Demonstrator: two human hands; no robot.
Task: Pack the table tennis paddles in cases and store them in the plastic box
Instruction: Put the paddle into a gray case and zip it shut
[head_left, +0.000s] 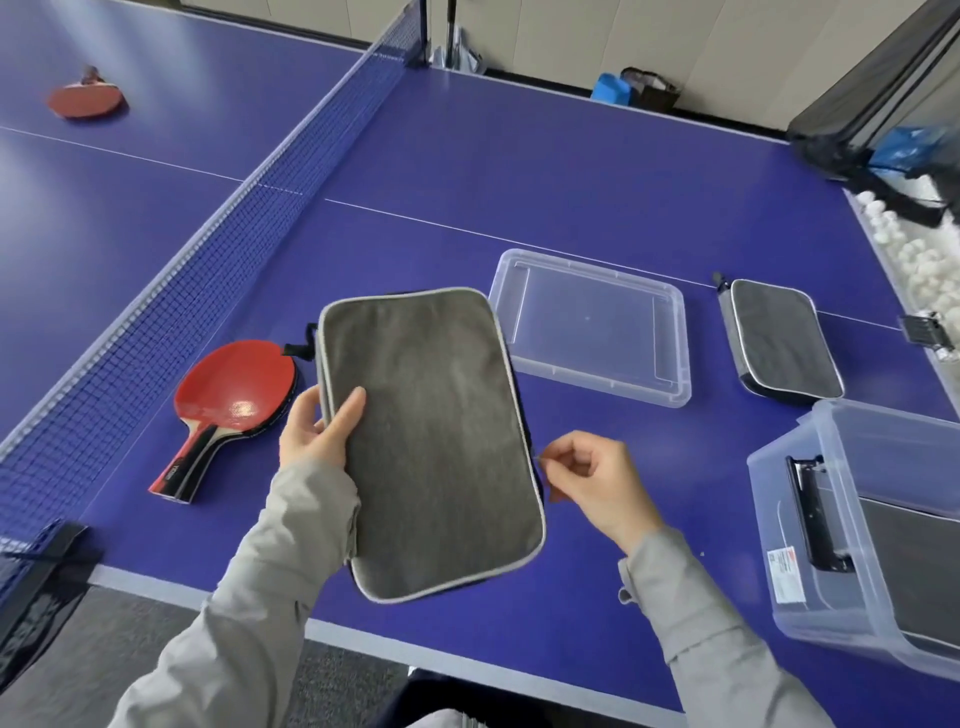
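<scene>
We see the grey case (431, 441) in the middle of the frame, held tilted above the near edge of the blue counter (571, 182). The left hand (311, 436) grasps its left edge, the thumb on top and the other fingers behind. The fingers of the right hand (597, 483) are curled and pinch the small zipper pull (537, 460) at the right edge of the case. Left of the case, two red paddles (236, 395) lie stacked on the counter near the net (234, 218), handles toward the lower left. One more paddle (85, 98) lies beyond the net, in the upper left. Right of the case lies a clear lid (592, 327), then a second case (784, 343), apart from it. The plastic box (810, 545) stands at the lower right near the counter edge, with a dark case (914, 561) inside. Open blue counter shows between the right hand and the box. White balls (914, 260) lie along the right edge, and a pale wall (675, 41) closes the room behind
</scene>
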